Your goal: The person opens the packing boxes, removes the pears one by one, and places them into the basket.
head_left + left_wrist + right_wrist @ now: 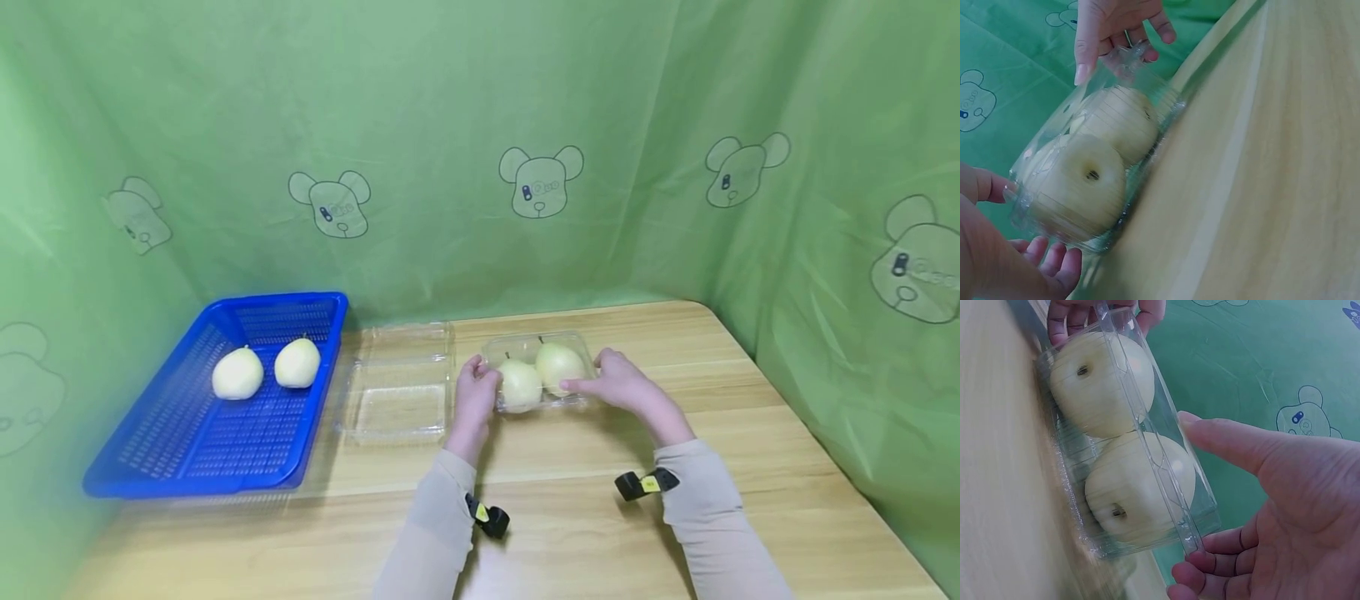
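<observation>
A clear plastic clamshell box [543,403] with two pale yellow pears [520,385] inside stands between both hands, close over the wooden table. My left hand [472,404] holds its left end, thumb near the upper edge and fingers lower down. At the opposite end my right hand [632,387] grips the box, the thumb along the lid side and the fingertips at the rim, as the right wrist view shows. The lid lies over the fruit, and the pears sit side by side with their dark ends toward the wrist cameras.
Left of the hands, another clear clamshell box [401,417] lies opened flat on the table [570,517]. Farther left stands a blue plastic basket [303,454] holding two more pears [237,373]. A green curtain [442,100] with bear outlines rises behind the table and along both sides.
</observation>
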The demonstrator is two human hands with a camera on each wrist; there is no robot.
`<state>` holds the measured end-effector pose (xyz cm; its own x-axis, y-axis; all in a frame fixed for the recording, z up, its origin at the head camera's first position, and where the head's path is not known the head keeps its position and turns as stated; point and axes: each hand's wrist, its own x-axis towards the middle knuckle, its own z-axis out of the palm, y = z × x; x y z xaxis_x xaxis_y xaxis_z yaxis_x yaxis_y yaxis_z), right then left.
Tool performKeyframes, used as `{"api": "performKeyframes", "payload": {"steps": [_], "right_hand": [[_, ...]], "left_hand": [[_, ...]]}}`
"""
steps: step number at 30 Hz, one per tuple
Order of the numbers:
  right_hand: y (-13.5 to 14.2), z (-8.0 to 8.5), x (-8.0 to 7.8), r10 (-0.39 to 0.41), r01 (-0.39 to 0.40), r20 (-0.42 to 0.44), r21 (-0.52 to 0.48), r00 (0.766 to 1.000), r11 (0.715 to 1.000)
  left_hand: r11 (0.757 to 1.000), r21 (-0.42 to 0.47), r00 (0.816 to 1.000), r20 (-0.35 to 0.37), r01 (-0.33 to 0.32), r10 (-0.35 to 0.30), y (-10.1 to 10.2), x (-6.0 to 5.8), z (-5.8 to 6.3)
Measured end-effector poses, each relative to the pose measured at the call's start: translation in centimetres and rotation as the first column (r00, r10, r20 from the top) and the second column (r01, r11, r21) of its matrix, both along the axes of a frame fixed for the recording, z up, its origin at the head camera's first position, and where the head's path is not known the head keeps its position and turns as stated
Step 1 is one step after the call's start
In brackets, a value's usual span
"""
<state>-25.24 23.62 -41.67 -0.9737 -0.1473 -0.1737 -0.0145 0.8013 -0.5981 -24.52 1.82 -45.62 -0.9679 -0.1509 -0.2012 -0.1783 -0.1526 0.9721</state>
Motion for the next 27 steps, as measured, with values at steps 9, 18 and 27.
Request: {"api": "performKeyframes", "payload": {"steps": [9, 18, 27], "right_hand": [[-0.3, 0.0, 0.2, 0.013, -0.011, -0.034, 0.042, 0.999, 0.999], [0.4, 0.2, 0.1, 0.059, -0.054, -0.064, 0.080, 0.996, 0.995], [1.3, 1.7, 0.3, 0.031, -0.025, -0.231, 0.026, 0.973, 0.999]], "left_hand": [[0.999, -0.044, 1.000, -0.021, 0.010, -0.011, -0.2, -0.1, 0.4], [0.998, -0.061, 1.000, -0.020, 0.010, -0.012, -0.4, -0.3, 0.2], [0.995, -0.104, 1.000, -0.029, 0.008, -0.011, -0.5, -0.5, 0.0]]}}
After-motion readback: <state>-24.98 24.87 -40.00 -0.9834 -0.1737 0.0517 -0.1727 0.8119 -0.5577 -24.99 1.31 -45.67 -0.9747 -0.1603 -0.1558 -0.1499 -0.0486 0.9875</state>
